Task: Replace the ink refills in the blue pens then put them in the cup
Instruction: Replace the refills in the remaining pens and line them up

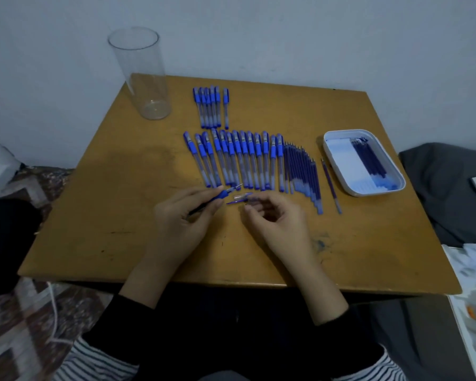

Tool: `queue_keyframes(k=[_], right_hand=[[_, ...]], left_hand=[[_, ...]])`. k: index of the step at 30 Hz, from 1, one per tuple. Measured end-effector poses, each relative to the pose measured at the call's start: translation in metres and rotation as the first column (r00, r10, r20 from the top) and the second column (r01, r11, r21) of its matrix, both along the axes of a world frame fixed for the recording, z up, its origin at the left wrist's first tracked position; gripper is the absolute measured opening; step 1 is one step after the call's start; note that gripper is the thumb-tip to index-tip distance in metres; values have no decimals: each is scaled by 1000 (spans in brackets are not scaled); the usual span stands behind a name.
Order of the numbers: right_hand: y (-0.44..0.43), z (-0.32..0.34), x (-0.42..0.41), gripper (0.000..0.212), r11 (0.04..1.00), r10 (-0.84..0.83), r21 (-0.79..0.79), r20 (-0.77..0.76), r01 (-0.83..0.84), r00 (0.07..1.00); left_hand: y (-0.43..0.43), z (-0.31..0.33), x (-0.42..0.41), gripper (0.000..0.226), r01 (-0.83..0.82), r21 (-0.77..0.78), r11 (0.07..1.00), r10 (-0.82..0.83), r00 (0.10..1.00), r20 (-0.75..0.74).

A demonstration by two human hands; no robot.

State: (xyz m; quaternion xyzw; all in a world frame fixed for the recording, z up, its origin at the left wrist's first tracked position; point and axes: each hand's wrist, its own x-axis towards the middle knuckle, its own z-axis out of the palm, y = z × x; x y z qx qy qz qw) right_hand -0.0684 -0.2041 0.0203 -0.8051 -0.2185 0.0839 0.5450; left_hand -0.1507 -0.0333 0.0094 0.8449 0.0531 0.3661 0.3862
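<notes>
Cup (139,75), far-left corner of the table (116,215): tall, clear, nothing inside. It's likely to tip if you drop pens in hard.

Your left hand (182,215) grips an uncapped pen (220,195) near the middle. The bare tip could smear ink.

Your right hand (275,215) is loosely curled at a cap (241,198); can't tell if it pinches it. A loose cap could roll off.

Old and new refills look alike, so you could mix them.

Counts:
- one cup
- six or seven pens (210,105) by the far edge
- about thirteen in the main row (237,158)
- a dozen-odd refills (302,171), too packed to count
- one loose refill (331,185)
- one tray (374,192) by the right edge, several refills inside
</notes>
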Motion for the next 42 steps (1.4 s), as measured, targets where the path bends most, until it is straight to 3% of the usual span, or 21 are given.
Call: queue_keyframes(k=[5, 10, 13, 18, 23, 31, 37, 42], right_hand=[[7, -4, -4, 17, 990, -27, -130, 176, 51, 984], [9, -6, -2, 12, 988, -49, -137, 166, 72, 985], [6, -3, 0, 14, 998, -39, -40, 35, 40, 999], [4, 12, 2, 17, 957, -15, 283, -173, 64, 985], [7, 20, 4, 17, 917, 33, 396, -168, 37, 985], [14, 21, 8, 17, 957, 178, 243, -70, -156, 982], [16, 26, 17, 10, 956, 260, -202, 267, -210, 928], [11, 29, 21, 17, 936, 346, -102, 95, -336, 934]], left_hand=[[3, 0, -6, 23, 15, 40, 999, -14, 999, -30], [1, 0, -6, 22, 42, 39, 998, -41, 999, -17], [2, -1, -6, 23, 46, 35, 998, -46, 999, -7], [3, -3, -7, 22, 26, 21, 999, -26, 1000, -7], [5, -5, -6, 22, 44, -9, 999, -44, 999, 1], [5, -6, -6, 22, 77, -8, 997, -77, 997, 23], [4, -4, -7, 20, 54, 4, 999, -54, 999, -8], [3, -4, -7, 21, 49, -4, 999, -50, 999, -17]])
